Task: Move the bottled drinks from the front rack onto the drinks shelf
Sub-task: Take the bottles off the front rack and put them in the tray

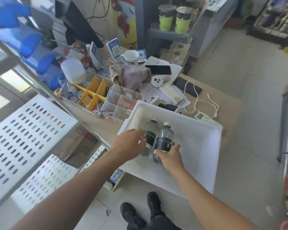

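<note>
Bottles: two dark-labelled bottles lie side by side in the white tub (pixel 198 143), the left bottle (pixel 149 138) and the right bottle (pixel 165 140), caps pointing away from the person, long axes running roughly front to back.
Right hand: the right hand (pixel 169 156) grips the lower end of the right bottle, fingers curled around it.
Left hand: the left hand (pixel 130 145) is at the left bottle's side, fingers curving onto its label; whether the grip has closed cannot be told.
Next move: each hand seems set to lift its own bottle straight up.
Shelf: perforated metal shelves (pixel 27 130) stand to the left, past a slanted shelf post (pixel 45 87).
Around: a cluttered counter holds a clear organiser (pixel 123 100), mug (pixel 130 57), phone (pixel 158 70) and white cable (pixel 199 103).
</note>
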Tool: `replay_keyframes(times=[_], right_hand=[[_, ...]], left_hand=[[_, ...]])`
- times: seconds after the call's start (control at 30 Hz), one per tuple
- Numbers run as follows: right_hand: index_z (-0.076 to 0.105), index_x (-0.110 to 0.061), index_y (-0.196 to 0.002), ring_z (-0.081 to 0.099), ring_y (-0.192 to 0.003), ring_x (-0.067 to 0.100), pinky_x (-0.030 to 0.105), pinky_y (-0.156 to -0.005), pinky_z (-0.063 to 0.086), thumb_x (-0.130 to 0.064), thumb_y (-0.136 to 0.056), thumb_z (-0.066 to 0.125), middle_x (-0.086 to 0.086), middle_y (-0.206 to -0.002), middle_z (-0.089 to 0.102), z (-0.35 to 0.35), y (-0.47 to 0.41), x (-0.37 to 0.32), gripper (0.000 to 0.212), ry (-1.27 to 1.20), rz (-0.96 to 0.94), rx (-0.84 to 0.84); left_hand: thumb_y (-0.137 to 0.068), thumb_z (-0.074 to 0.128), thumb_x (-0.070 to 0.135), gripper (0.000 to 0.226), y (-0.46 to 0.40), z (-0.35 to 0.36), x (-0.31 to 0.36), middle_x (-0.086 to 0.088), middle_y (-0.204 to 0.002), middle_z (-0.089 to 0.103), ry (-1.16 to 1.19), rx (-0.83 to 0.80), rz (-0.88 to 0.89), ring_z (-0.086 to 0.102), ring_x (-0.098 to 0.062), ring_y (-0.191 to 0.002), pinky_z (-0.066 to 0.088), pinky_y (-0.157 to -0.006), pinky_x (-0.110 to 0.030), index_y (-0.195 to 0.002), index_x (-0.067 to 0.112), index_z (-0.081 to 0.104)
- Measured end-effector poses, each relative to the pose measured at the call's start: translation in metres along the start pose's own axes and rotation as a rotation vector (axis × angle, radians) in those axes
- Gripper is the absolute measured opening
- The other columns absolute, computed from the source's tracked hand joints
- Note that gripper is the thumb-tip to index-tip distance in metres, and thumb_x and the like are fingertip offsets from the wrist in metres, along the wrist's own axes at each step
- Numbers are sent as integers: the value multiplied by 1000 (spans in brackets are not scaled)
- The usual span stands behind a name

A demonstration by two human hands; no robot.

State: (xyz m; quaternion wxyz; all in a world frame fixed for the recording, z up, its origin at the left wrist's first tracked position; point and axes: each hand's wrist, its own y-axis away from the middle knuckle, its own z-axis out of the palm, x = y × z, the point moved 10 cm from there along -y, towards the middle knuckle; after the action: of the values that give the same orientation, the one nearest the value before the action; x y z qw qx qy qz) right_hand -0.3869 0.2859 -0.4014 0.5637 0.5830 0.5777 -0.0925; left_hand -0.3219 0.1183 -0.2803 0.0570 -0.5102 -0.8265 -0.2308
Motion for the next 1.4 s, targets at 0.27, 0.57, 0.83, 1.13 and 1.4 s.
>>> replay_keyframes(times=[0.27, 0.57, 0.83, 1.13, 1.4], right_hand=[[27, -17, -116, 59, -70, 5, 10, -44, 39, -23, -82, 74, 0, -93, 57, 14, -17, -6, 58, 21, -13, 28], [28, -14, -135, 63, -85, 18, 16, -53, 48, -34, -72, 80, 11, -115, 55, 31, -19, -12, 85, 50, -54, 43], [31, -9, -133, 58, -98, 24, 32, -78, 52, -36, -76, 79, 9, -123, 42, 33, -25, -14, 79, 83, -42, -8], [33, -14, -133, 60, -101, 21, 30, -79, 50, -47, -77, 76, 8, -126, 52, 28, -27, -10, 77, 110, -97, -33], [35, -6, -143, 45, -127, 28, 34, -100, 42, -38, -91, 62, 13, -141, 41, 9, -16, -44, 67, 324, -252, 27]], left_hand=[[-101, 41, 39, 25, -1, 4, -1, 6, -106, 65, -11, 13, 5, 62, -17, -91, 54, -74, -34, -113, 25, 57], [-100, 42, 38, 25, 0, 4, -6, 9, -103, 67, 36, 45, -23, 63, -16, -87, 54, -72, -33, -110, 24, 60], [-100, 40, 38, 28, 0, 6, -15, 8, -100, 68, 45, 30, -46, 65, -17, -85, 58, -74, -39, -112, 24, 61], [-100, 42, 40, 26, 2, 7, -15, 9, -99, 68, 38, 33, -52, 65, -15, -85, 58, -75, -37, -112, 26, 61], [-100, 42, 35, 25, 7, -13, -14, 9, -97, 68, 38, 87, -71, 63, -13, -83, 57, -71, -35, -111, 24, 62]])
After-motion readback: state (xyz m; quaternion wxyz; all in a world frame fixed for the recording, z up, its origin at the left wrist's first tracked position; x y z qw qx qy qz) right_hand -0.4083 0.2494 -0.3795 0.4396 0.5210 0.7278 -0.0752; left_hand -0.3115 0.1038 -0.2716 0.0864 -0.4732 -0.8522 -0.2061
